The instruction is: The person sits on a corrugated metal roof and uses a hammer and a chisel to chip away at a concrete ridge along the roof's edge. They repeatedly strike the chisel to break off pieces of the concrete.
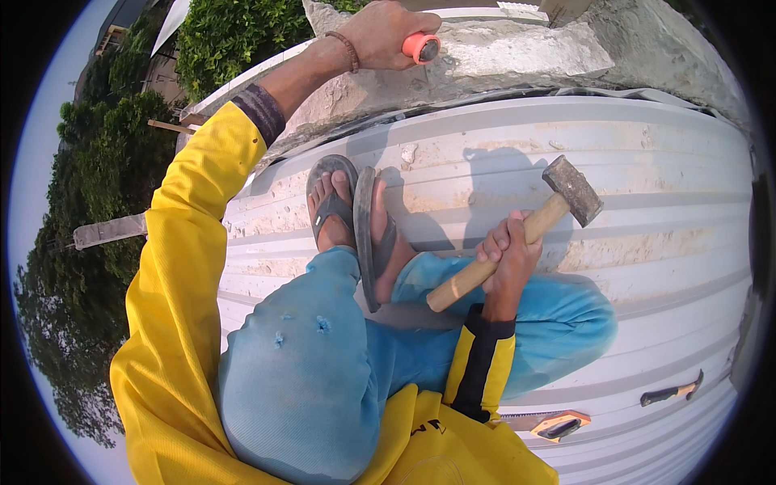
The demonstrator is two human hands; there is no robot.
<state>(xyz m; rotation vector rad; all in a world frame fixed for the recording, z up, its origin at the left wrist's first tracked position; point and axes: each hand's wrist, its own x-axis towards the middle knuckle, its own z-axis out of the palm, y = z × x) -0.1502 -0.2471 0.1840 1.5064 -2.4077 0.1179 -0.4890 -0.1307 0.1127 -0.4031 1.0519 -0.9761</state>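
Two bare hands work on a sloping corrugated metal roof [647,242], seen from above. Left hand [380,32] is clenched round a chisel [421,48] with an orange grip, only its butt end showing, held at a rough concrete ledge [517,56] along the roof's top edge. Right hand [508,252] is closed round the wooden handle of a hammer [517,242], about midway along, its steel head up and to the right above the roof. That head looks heavy and hard, the handle stiff and dry, so it probably swings top-heavy; a hold nearer the handle's end would likely give more force, a hold nearer the head more control. The chisel's grip looks rubbery and non-slip.

Counted: one hammer in hand, one chisel, two sandalled feet [356,218], one saw handle [558,424] and one further dark-handled tool [671,392] lying lower right. Trees [89,242] stand far below, left.
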